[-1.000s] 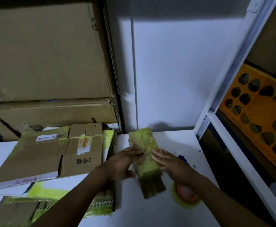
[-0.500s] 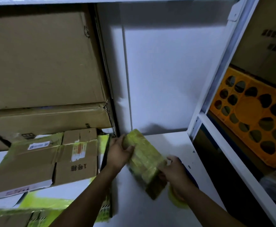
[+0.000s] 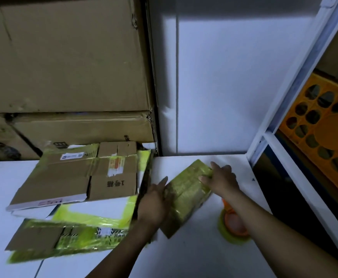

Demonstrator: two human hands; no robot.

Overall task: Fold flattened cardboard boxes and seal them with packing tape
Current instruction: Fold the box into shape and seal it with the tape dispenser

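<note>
Orange tape roll (image 3: 232, 224) half-hidden under R arm (image 3: 264, 223)

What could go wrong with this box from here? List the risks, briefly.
1. The tape roll lies right under the right forearm; a sweep of that arm could knock it away.
2. The box looks wrapped in glossy tape, so the grip of the left hand or right hand may slip.
3. The stack of flats sits beside the left hand and could get shoved.
</note>
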